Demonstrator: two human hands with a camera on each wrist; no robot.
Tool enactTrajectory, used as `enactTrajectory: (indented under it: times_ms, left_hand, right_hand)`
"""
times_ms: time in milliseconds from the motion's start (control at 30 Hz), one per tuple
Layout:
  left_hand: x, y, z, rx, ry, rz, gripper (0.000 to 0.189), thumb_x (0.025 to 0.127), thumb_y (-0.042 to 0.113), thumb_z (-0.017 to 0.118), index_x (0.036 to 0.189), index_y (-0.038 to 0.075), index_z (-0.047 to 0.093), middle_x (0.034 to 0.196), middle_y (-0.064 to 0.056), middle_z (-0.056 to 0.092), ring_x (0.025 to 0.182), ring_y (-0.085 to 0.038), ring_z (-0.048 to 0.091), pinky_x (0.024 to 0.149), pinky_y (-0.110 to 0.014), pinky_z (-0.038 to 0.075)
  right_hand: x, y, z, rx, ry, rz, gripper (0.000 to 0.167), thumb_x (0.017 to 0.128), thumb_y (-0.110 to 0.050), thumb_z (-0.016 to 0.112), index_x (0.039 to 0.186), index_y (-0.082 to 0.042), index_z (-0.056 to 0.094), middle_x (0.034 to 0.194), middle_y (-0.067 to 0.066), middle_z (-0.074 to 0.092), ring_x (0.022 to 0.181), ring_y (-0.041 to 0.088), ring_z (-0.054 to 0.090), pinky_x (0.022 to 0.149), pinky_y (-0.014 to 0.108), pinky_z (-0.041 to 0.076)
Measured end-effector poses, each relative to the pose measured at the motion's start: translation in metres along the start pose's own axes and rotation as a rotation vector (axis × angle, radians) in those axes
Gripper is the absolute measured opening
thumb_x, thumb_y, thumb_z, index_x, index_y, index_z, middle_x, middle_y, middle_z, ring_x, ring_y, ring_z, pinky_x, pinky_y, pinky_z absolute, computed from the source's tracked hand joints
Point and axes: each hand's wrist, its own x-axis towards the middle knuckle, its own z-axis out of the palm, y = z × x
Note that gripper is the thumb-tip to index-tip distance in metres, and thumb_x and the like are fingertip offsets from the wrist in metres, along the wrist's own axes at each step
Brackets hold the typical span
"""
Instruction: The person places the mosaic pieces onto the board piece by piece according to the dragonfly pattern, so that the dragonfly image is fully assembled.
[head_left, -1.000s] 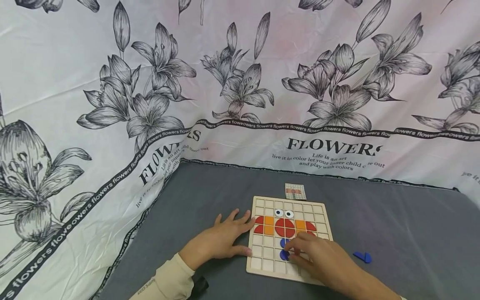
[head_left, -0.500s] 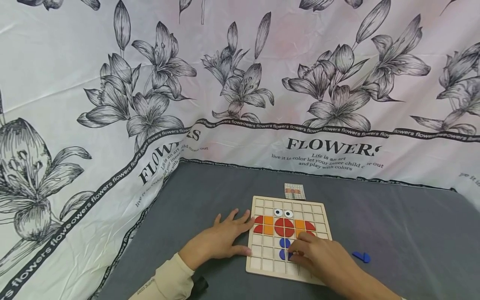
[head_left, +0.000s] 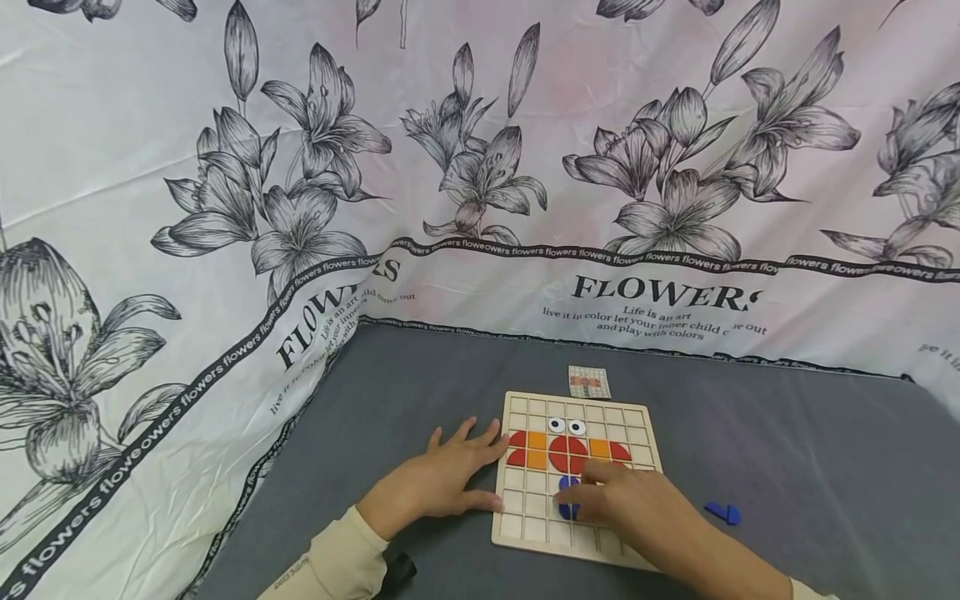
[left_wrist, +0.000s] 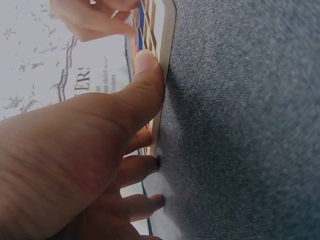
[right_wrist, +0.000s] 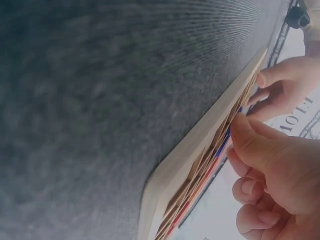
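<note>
A square wooden grid board (head_left: 517, 528) lies on the grey cloth. Blue rounded pieces (head_left: 567, 509) sit in its lower middle cells, below a red circle (head_left: 567, 454) made of quarter pieces. My left hand (head_left: 438, 481) lies spread at the board's left side, its thumb against the edge in the left wrist view. My right hand (head_left: 637, 508) is over the board, thumb and forefinger tips at the blue pieces and its other fingers curled. Whether it pinches a piece or only presses on it is hidden.
Two loose blue pieces (head_left: 723, 512) lie right of the board. A small printed pattern card (head_left: 589, 382) lies behind it. Eye pieces (head_left: 566, 426) and orange squares (head_left: 537, 450) are set in the grid. A flower-printed cloth (head_left: 480, 283) hangs around the table.
My right hand's fingertips have shifted slightly left across the lower blue pieces. The dark blue piece at its fingertips now appears in the lower round shape. My left hand has stayed put.
</note>
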Motion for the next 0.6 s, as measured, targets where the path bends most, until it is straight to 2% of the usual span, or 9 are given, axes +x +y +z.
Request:
enactTrajectory:
  times_ms: [133, 267, 500, 600]
  left_hand:
    - [0.000, -0.001, 0.000, -0.002, -0.002, 0.000, 0.087, 0.095, 0.058, 0.070, 0.168, 0.026, 0.034, 0.175, -0.004, 0.024, 0.162, -0.039, 0.014, 0.119, -0.077, 0.019]
    - [0.000, -0.001, 0.000, -0.001, 0.000, 0.002, 0.087, 0.096, 0.058, 0.070, 0.168, 0.026, 0.034, 0.175, -0.004, 0.024, 0.162, -0.039, 0.014, 0.119, -0.077, 0.019]
    - [0.001, -0.001, 0.001, -0.001, 0.006, 0.007, 0.087, 0.096, 0.057, 0.070, 0.168, 0.025, 0.034, 0.175, -0.005, 0.024, 0.162, -0.040, 0.015, 0.119, -0.077, 0.019]
    - [0.001, -0.001, 0.001, -0.003, 0.006, 0.006, 0.087, 0.096, 0.057, 0.070, 0.168, 0.025, 0.034, 0.175, -0.005, 0.025, 0.162, -0.039, 0.015, 0.119, -0.077, 0.019]
  right_hand:
    - [-0.002, 0.001, 0.000, -0.027, 0.012, -0.033, 0.025, 0.090, -0.032, 0.084, 0.113, -0.040, 0.082, 0.083, -0.018, 0.046, 0.062, -0.004, 0.036, 0.051, 0.016, 0.033]
    - [-0.002, 0.001, 0.001, -0.035, 0.035, -0.036, 0.025, 0.090, -0.033, 0.085, 0.114, -0.038, 0.082, 0.084, -0.019, 0.049, 0.062, -0.004, 0.037, 0.052, 0.016, 0.034]
    - [-0.011, 0.004, -0.008, -0.007, 0.080, 0.029, 0.025, 0.092, -0.032, 0.084, 0.117, -0.035, 0.080, 0.097, -0.017, 0.068, 0.075, -0.004, 0.059, 0.060, 0.024, 0.053]
    - [-0.020, 0.012, -0.014, -0.024, 0.118, 0.062, 0.022, 0.092, -0.028, 0.085, 0.113, -0.032, 0.079, 0.097, -0.018, 0.070, 0.074, -0.005, 0.060, 0.056, 0.025, 0.051]
